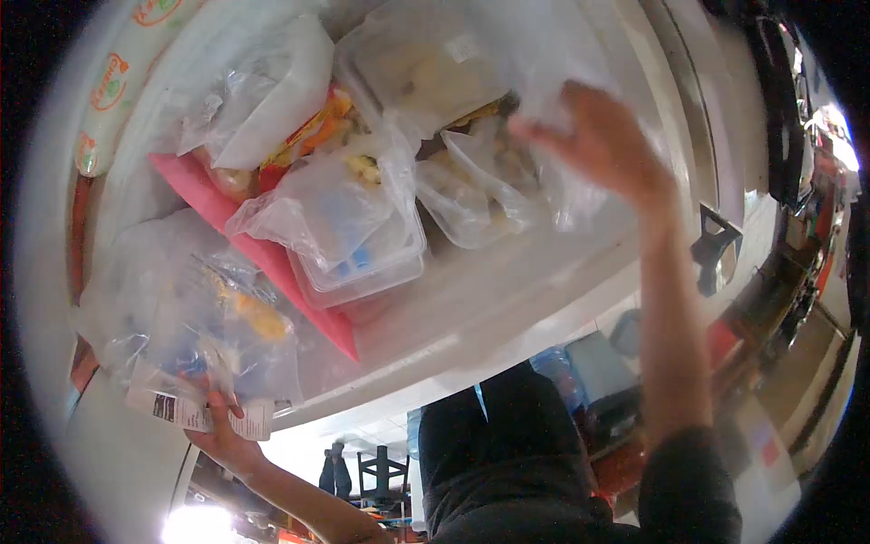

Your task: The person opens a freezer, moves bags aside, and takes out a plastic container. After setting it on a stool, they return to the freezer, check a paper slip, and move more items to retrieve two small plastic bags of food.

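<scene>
My left hand (222, 440) is at the lower left, with its fingers closed on the edge of a clear plastic packet (208, 326). A printed white label shows at the packet's lower end, and something yellow shows through the film. At the upper right my right hand (603, 150) hangs over the chest freezer, slightly blurred. Its thumb stands away from the other fingers, and nothing shows between them. Closest to it are clear bags of pale food (480, 186) and thin crumpled plastic film (571, 190).
Inside the white chest freezer (535, 263) stand a clear lidded tub (362, 272), a larger clear box (426, 63) and a white wrapped container (281, 100). A pink divider (263, 258) runs beside them. Beyond the front edge is a dark stool (382, 471).
</scene>
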Demonstrator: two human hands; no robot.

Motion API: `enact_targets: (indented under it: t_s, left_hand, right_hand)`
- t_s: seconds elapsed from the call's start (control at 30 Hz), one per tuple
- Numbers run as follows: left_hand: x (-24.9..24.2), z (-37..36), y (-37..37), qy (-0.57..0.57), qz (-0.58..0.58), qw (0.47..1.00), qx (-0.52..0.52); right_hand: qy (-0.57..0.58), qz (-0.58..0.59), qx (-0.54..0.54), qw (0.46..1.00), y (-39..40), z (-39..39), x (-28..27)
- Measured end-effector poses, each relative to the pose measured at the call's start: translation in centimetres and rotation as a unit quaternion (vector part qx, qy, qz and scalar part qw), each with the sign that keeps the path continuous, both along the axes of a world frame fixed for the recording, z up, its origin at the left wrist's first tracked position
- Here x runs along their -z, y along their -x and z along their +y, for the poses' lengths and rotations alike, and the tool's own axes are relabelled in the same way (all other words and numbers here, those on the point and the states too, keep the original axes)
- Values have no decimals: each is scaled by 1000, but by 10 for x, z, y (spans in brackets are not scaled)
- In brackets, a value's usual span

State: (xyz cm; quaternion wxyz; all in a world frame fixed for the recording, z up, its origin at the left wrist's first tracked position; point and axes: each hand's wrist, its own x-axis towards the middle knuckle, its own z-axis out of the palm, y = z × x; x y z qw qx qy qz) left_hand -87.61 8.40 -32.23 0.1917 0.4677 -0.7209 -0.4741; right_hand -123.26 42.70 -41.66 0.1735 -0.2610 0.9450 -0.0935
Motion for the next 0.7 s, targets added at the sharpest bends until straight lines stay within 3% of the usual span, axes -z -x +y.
enact_targets:
  t_s: [0.07, 0.13, 0.17, 0.23, 0.27, 0.3, 0.33, 0.43, 0.5, 0.53, 0.6, 0.67, 0.7]
  left_hand:
    - [1, 1, 0, -5, 9, 1000, -1]
    - [2, -3, -3, -7, 3, 1000, 9]
    - [2, -3, -3, -7, -1, 1000, 13]
    - [1, -2, 2, 27, -9, 1000, 7]
    - [1, -4, 4, 28, -4, 1000, 15]
    - [2, -6, 5, 20, 7, 1000, 6]
    - [2, -5, 6, 13, 19, 1000, -1]
    - [3, -13, 1, -19, 60, 996, 67]
    - [0, -6, 7, -22, 93, 990, 107]
    - [-2, -1, 6, -25, 117, 985, 126]
    - [2, -9, -4, -26, 109, 976, 186]
    - [-3, -24, -12, -32, 99, 962, 253]
    - [-8, -26, -11, -196, 146, 959, 140]
  right_hand:
    - [25, -43, 28, 998, -36, 1, 5]
    - [105, -106, -96, 984, -62, -1, 1]
    - [105, -110, -91, 984, -69, 2, -4]
    - [173, 1, -186, 967, -78, 14, -20]
    - [173, 6, -179, 969, -92, 23, -28]
    - [258, -126, -18, 958, -113, 33, -39]
    - [335, -251, 141, 897, -134, 45, -49]
    - [358, -146, 126, 914, -203, 81, -42]
    - [405, -335, 154, 837, -236, 96, -53]
    - [413, -324, 162, 836, -253, 103, -58]
    - [223, -346, 243, 878, -286, 118, -64]
    - [186, -359, 325, 855, -339, 147, -40]
    - [210, -358, 357, 837, -375, 173, -18]
